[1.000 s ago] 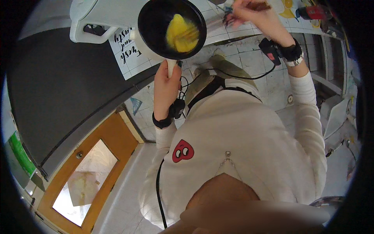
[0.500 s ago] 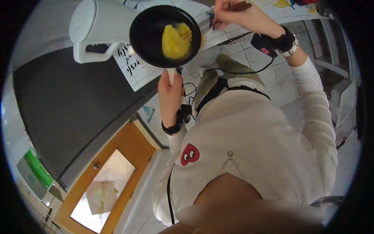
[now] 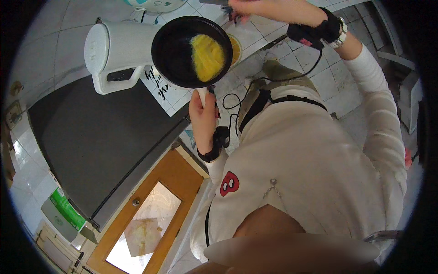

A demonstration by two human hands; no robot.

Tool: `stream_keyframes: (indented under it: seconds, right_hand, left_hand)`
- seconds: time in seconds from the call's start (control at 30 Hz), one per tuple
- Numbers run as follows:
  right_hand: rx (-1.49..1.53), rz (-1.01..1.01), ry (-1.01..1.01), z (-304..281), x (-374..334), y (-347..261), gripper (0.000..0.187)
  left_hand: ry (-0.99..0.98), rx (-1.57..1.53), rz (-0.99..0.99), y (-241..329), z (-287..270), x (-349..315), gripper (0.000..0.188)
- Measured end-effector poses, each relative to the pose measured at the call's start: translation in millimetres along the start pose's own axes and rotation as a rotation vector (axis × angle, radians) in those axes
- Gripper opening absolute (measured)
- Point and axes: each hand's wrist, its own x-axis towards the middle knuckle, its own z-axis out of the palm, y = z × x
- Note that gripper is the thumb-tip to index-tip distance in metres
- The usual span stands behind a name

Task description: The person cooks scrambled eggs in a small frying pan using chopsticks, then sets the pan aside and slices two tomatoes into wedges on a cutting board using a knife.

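Note:
My left hand (image 3: 203, 114) is closed round the pale handle of a small black frying pan (image 3: 172, 52). A yellow piece of food, like a folded egg (image 3: 207, 57), lies in the pan's right half. At the top edge, beyond the pan, my right hand (image 3: 244, 10) is bent with its fingers curled in. Beside those fingers a dark, flat thing (image 3: 214, 1) shows, cut off by the picture's edge, and its kind is unclear. The fingertips are blurred.
Left of the pan stands a white kettle-like jug (image 3: 130, 43) with a big handle. A dark panel (image 3: 109, 123) lies below it. Behind the pan's right rim peeks a round yellow thing (image 3: 236, 49). A black cable (image 3: 292, 84) hangs from my right wrist. A wooden door (image 3: 169, 164) is at lower left.
The view has shifted, and the pan sits slightly lower in it. My right hand has moved left and up toward the top edge. The egg looks more spread lengthwise in the pan.

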Motion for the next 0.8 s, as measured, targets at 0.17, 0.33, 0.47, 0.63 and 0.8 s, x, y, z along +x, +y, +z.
stream_keyframes:
  seconds: [0.17,0.33,0.47,0.63,0.8]
  right_hand:
    - [-0.029,-0.053,-0.003,-7,5,6,0.016]
    - [0.175,-0.025,-0.198,-4,3,9,0.017]
    - [0.012,-0.042,-0.082,-5,2,7,0.016]
    - [0.139,-0.101,-0.036,-8,2,9,0.014]
    - [0.202,0.009,-0.103,-10,-1,16,0.013]
  left_hand:
    - [0.005,0.004,-0.019,3,-1,-1,0.013]
    - [0.015,0.012,-0.031,8,0,0,0.013]
    - [0.024,0.013,-0.056,11,1,-2,0.012]
    - [0.015,0.059,-0.036,11,0,-3,0.011]
    - [-0.025,0.035,-0.03,8,0,-3,0.013]
